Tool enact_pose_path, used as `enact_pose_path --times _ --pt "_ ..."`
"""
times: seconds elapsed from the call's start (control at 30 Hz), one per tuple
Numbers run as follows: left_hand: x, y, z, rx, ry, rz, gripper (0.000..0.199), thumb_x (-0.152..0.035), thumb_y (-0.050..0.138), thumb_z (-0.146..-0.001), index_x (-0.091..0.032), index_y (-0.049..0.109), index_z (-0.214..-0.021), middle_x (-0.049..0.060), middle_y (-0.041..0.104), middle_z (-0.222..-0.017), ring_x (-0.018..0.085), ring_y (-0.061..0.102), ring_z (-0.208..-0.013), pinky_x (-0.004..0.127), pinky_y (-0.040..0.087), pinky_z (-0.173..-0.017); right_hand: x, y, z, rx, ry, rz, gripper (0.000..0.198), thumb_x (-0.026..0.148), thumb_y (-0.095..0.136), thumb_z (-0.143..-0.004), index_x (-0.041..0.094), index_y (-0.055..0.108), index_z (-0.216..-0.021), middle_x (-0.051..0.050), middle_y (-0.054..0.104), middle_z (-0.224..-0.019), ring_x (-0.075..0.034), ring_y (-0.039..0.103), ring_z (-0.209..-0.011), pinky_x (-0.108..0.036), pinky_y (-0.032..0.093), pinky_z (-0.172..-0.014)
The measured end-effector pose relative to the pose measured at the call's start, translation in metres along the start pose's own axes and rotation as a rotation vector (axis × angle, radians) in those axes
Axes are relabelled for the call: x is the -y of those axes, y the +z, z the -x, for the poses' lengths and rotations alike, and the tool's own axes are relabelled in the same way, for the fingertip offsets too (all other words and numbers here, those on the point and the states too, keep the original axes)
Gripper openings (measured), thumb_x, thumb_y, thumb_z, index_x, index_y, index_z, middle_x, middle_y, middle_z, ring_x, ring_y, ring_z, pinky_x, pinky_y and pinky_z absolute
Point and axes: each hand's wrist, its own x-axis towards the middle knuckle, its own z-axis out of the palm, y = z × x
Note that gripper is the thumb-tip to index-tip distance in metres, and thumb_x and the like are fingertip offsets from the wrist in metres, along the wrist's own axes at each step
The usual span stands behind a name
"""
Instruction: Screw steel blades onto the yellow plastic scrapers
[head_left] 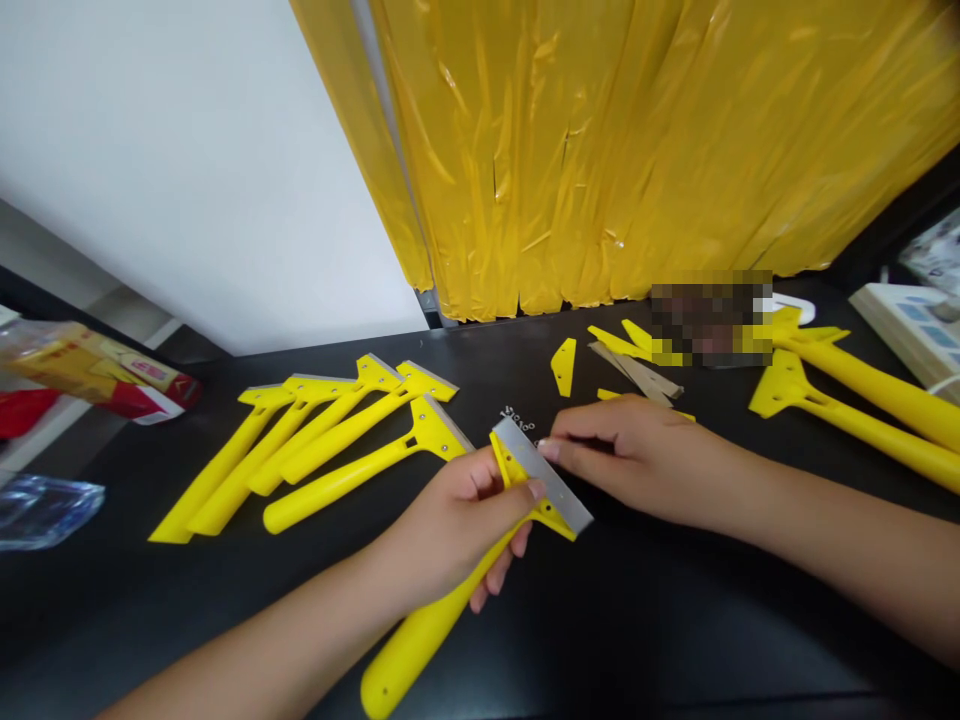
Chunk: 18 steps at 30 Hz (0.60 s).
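Note:
My left hand (457,525) is closed round the neck of a yellow scraper (431,635), its handle slanting toward the lower left. A flat metal blade (540,475) lies across the scraper's head, with the left thumb pressing on it. My right hand (637,460) is closed, thumb and fingertips together at the blade's far edge; whatever is between them is too small or hidden to make out. Just beyond those fingertips is a small cluster of screws or nuts (516,418) on the black table (645,620).
Several yellow scrapers with blades (352,410) lie at left. Yellow clamp plates (564,368) and loose blades (641,375) sit behind my right hand. Scraper handles without blades (784,385) lie at right, near a power strip (911,330). Yellow plastic sheeting (562,150) hangs behind.

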Motion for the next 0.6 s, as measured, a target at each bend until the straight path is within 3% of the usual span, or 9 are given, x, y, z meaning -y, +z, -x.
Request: enact_pose_path --times 0.13,0.2,0.3,0.4,0.5,0.6 --pt "0.0 0.0 -0.001 -0.033 0.008 0.028 0.029 -0.045 0.07 -0.1 -0.022 0.055 -0.09 -0.006 0.063 -0.063 0.008 0.053 -0.038 0.015 0.044 -0.03 -0.019 -0.002 -0.007 -0.255 0.057 0.505 0.037 0.04 0.045 -0.112 0.028 0.078 -0.123 -0.006 0.082 -0.099 -0.025 0.076 -0.089 -0.037 0.052 -0.077" --pt "0.0 -0.001 -0.001 -0.027 0.006 0.043 0.029 -0.045 0.07 -0.1 -0.022 0.055 -0.09 -0.006 0.063 -0.063 0.009 0.053 -0.038 0.015 0.044 -0.029 -0.03 -0.001 -0.011 -0.278 0.124 0.589 0.045 0.035 0.045 -0.11 0.026 0.073 -0.143 -0.011 0.084 -0.108 -0.031 0.079 -0.096 -0.041 0.055 -0.081" --pt "0.001 -0.001 -0.001 -0.024 0.008 0.062 0.028 -0.045 0.07 -0.1 -0.023 0.055 -0.091 -0.006 0.063 -0.063 0.009 0.053 -0.037 0.015 0.043 -0.029 -0.042 -0.001 -0.012 -0.259 0.172 0.611 0.052 0.034 0.045 -0.109 0.027 0.067 -0.156 -0.014 0.085 -0.117 -0.034 0.08 -0.107 -0.045 0.058 -0.089" --pt "0.0 -0.001 -0.001 -0.028 0.005 0.067 0.028 -0.045 0.072 -0.099 -0.023 0.056 -0.091 -0.006 0.063 -0.062 0.009 0.053 -0.037 0.015 0.043 -0.029 -0.044 -0.014 -0.007 -0.183 0.159 0.578 0.046 0.034 0.052 -0.106 0.04 0.075 -0.145 -0.002 0.084 -0.13 -0.029 0.08 -0.116 -0.042 0.059 -0.096" --pt "-0.001 0.0 -0.001 -0.03 0.002 0.073 0.028 -0.045 0.073 -0.097 -0.023 0.056 -0.091 -0.006 0.064 -0.062 0.009 0.053 -0.036 0.016 0.044 -0.029 -0.037 -0.034 -0.001 -0.05 0.16 0.516 0.037 0.032 0.058 -0.101 0.049 0.083 -0.121 0.01 0.085 -0.123 -0.022 0.08 -0.11 -0.034 0.059 -0.088" --pt "-0.001 0.0 -0.001 -0.042 0.001 0.066 0.03 -0.046 0.073 -0.096 -0.022 0.056 -0.088 -0.005 0.064 -0.062 0.009 0.053 -0.037 0.016 0.043 -0.029 -0.027 -0.04 -0.001 -0.022 0.268 0.525 0.026 0.046 0.057 -0.102 0.038 0.083 -0.101 0.004 0.084 -0.1 -0.023 0.078 -0.089 -0.033 0.052 -0.069"
